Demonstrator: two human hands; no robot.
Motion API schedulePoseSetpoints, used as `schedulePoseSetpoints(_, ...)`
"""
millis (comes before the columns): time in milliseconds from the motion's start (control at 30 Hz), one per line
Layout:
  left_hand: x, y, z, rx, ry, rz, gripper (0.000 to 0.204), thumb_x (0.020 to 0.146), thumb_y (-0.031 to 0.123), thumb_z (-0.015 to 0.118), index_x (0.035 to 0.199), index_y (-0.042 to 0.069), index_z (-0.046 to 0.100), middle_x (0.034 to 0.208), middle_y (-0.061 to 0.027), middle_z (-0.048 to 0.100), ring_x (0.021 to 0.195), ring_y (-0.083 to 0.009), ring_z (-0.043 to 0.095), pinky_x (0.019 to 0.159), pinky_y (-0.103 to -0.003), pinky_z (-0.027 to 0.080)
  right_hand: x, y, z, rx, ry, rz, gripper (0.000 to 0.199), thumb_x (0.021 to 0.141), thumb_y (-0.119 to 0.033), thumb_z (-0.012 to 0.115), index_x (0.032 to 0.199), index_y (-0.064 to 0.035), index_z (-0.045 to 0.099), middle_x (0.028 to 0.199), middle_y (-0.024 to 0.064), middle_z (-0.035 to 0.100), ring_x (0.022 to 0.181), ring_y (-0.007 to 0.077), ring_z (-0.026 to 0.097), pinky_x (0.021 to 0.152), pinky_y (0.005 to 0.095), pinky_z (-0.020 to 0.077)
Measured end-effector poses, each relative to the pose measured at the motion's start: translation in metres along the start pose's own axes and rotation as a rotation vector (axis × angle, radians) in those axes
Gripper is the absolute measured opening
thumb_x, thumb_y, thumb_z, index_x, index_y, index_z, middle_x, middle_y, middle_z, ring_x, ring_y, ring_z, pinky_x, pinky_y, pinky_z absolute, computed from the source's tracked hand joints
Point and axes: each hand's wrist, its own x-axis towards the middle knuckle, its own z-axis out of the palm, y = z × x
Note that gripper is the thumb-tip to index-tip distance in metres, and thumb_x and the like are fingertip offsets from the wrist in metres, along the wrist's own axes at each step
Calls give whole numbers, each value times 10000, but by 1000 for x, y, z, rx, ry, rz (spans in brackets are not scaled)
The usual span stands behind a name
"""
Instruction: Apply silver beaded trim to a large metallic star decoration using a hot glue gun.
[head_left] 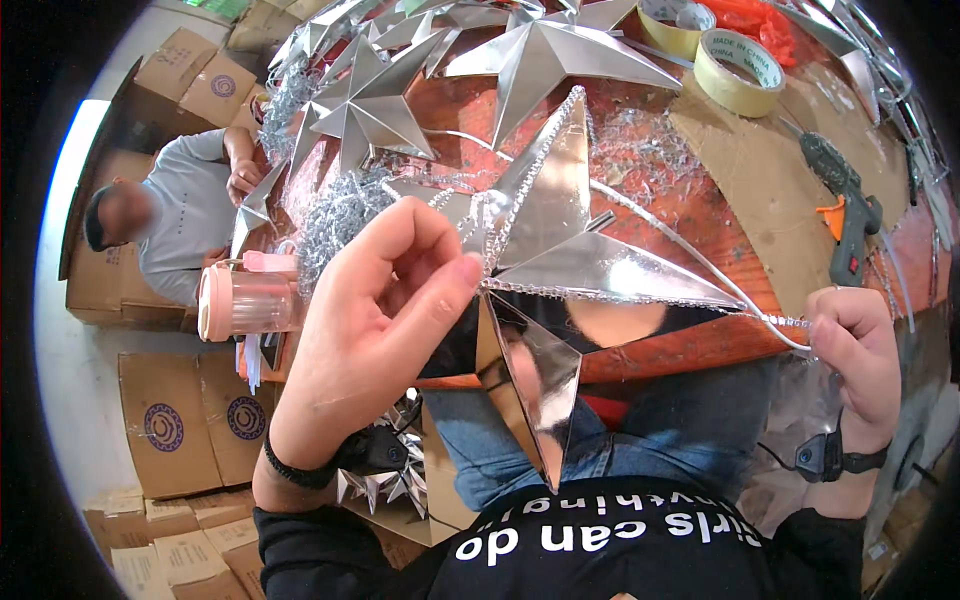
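A mirror-like silver star [625,265] rests across the table's front edge, one arm hanging over my lap. Sparkly silver trim [545,293] follows several of its edges. At the star's left side, my left hand [390,300] is closed, its thumb and forefinger pinched at the trimmed edge near the centre; the other fingers curl inward. The trim runs on past the right tip into my right hand [855,345], a fist around its strand. A white cord [690,250] passes behind the star and curves down beside that fist. What the curled fingers cover is hidden.
More silver stars [545,65] and a tinsel heap [345,220] crowd the table. Tape rolls [740,72] and a glue gun [845,205] lie on cardboard [770,190]. A pink cup [245,302] stands left. A person [190,210] works beyond it; boxes [170,420] fill the floor.
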Motion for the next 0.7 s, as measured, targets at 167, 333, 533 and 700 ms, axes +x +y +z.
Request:
schedulePoseSetpoints(167,0,-1,0,50,-22,-71,159,880,122,673,851,49,534,731,82,417,662,3,350,562,-166,274,2,-5,-1,-18,-16,61,397,902,-166,616,582,-43,416,566,-60,365,552,37,312,501,264,209)
schedulePoseSetpoints(333,2,2,5,-3,-16,-84,173,867,86,671,809,65,510,719,89,398,648,14,338,555,-162,264,2,-7,1,36,6,125,383,918,-155,611,592,-43,443,584,-83,365,569,19,303,506,257,208)
schedulePoseSetpoints(533,3,4,5,67,-12,-53,165,868,84,662,808,63,510,717,90,398,639,13,335,546,-163,260,2,-5,3,20,8,117,388,925,-157,612,592,-51,443,598,-88,337,577,19,285,509,252,207)
schedulePoseSetpoints(700,1,2,6,79,-3,-45,160,869,85,657,817,55,509,717,85,401,643,12,340,550,-161,265,0,-7,1,-37,28,91,416,936,-177,610,579,-49,439,574,-80,358,548,25,310,491,256,220)
